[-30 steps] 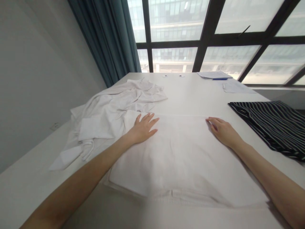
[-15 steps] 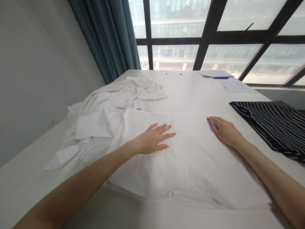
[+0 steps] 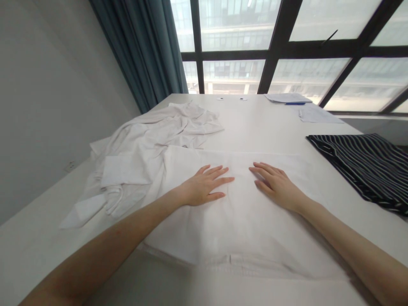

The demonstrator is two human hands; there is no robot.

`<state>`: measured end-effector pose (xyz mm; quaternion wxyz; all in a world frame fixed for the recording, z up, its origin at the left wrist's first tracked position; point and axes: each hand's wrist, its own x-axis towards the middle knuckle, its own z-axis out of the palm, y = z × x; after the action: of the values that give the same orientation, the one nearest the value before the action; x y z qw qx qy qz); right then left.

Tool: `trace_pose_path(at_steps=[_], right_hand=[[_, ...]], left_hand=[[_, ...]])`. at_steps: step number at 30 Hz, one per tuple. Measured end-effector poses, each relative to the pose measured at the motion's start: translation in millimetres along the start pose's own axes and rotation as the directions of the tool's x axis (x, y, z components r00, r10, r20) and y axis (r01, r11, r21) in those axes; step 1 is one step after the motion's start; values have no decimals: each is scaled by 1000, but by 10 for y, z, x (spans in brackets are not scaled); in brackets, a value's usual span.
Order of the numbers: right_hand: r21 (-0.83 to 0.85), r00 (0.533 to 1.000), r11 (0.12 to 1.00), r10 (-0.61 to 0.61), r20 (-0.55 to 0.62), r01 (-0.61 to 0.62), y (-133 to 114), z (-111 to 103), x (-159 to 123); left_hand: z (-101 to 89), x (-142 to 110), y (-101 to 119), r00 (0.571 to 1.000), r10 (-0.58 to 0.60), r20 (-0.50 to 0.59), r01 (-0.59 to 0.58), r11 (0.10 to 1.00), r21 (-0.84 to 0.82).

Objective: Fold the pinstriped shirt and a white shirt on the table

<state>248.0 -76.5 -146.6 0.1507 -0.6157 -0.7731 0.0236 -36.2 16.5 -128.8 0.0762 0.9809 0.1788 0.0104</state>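
Observation:
A white shirt-like garment (image 3: 242, 225) lies spread in front of me, its near edge showing a seam and a small slit or placket. On its left half my left hand (image 3: 207, 187) rests flat with the fingers spread. My right hand (image 3: 276, 185) is on or just above the right half, fingers stretched toward the left hand and slightly apart. Neither hand grips the cloth. To the left the garment runs into a crumpled heap of white cloth (image 3: 137, 136), with a cuff-like folded piece (image 3: 126, 170) on top.
A folded black-and-white striped cloth (image 3: 366, 165) lies at the right table edge. Papers (image 3: 287, 98) and a blue pen (image 3: 295, 103) sit at the far right of the white table (image 3: 248, 123). Behind are a dark-framed window (image 3: 236, 55) and a blue curtain (image 3: 149, 51).
My right hand has moved left from the garment's far right corner toward its middle, its fingers opening out. My left hand has stayed in place.

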Motion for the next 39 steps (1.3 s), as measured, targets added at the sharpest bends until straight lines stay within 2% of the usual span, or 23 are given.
trace_pose_path(at_steps=[3, 7, 12, 15, 17, 19, 23, 25, 28, 34, 39], right_hand=[[-20, 1000, 1000, 20, 5, -19, 53, -11, 4], [-83, 992, 989, 120, -25, -122, 238, -36, 9], [-168, 966, 953, 241, -91, -253, 519, -43, -29], [-207, 956, 935, 266, -128, -288, 571, -42, -46], [-214, 955, 936, 249, -162, -280, 553, -43, -47], [-191, 962, 957, 180, -204, -219, 516, -49, -39], [-65, 978, 997, -64, -196, 52, 450, -62, -11], [8, 981, 993, -115, -157, 118, 442, -60, 2], [30, 989, 998, -57, -137, 62, 461, -49, 10], [-107, 986, 987, 103, -135, -118, 489, -24, -12], [-141, 982, 979, 124, -143, -145, 495, -9, -20]], left_hand=[[7, 2, -10, 1000, -4, -4, 4, 1000, -2], [3, 4, -46, 1000, -14, -6, 14, 1000, -21], [-15, 2, -85, 995, -104, 4, 104, 994, -20], [-12, -2, -84, 992, -130, 1, 130, 992, -4], [-5, -2, -79, 991, -134, 0, 134, 991, 0], [3, 1, -78, 990, -143, -4, 143, 990, 1], [16, 13, -79, 980, -198, -18, 198, 980, 15], [20, 17, -77, 976, -217, -23, 218, 976, 22], [24, 20, -73, 975, -219, -37, 220, 975, 22], [23, 18, -74, 973, -230, -35, 231, 973, 21], [59, 17, -84, 971, -231, -62, 232, 973, 13]])
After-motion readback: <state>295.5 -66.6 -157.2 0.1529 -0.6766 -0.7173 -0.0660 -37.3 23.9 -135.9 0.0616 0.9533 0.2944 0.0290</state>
